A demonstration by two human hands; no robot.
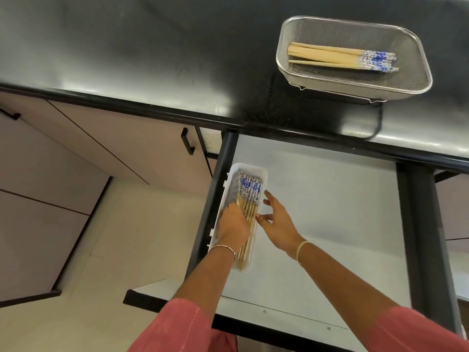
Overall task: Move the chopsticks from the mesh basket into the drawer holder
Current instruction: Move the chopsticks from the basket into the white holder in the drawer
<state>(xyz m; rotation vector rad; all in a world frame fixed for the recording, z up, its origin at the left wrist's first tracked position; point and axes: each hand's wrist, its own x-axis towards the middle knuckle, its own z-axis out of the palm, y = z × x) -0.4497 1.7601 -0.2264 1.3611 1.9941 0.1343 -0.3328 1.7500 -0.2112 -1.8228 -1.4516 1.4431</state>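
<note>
Left side: pale cabinet fronts with a black handle below the counter edge, cream floor beneath. Open drawer, grey-lined, pulled out under the black countertop. White drawer holder against the drawer's left wall, long axis running front to back. Row of chopsticks in holder lying side by side, blue-and-white patterned ends at the far end, plain bamboo tips toward the near end. Left hand inside the holder, knuckles up, fingers curled down onto the bamboo shafts at the left of the row; whether clenched on any stick cannot be told. Thin bracelet at the left wrist, pink sleeve further back. Right hand just beside the holder's right wall, fingers spread, released, grasping nothing; pale band at the wrist. Far right, on the countertop: mesh basket on wire feet, well apart from the drawer. Remaining chopsticks in basket lying crosswise, patterned ends pointing right.
</note>
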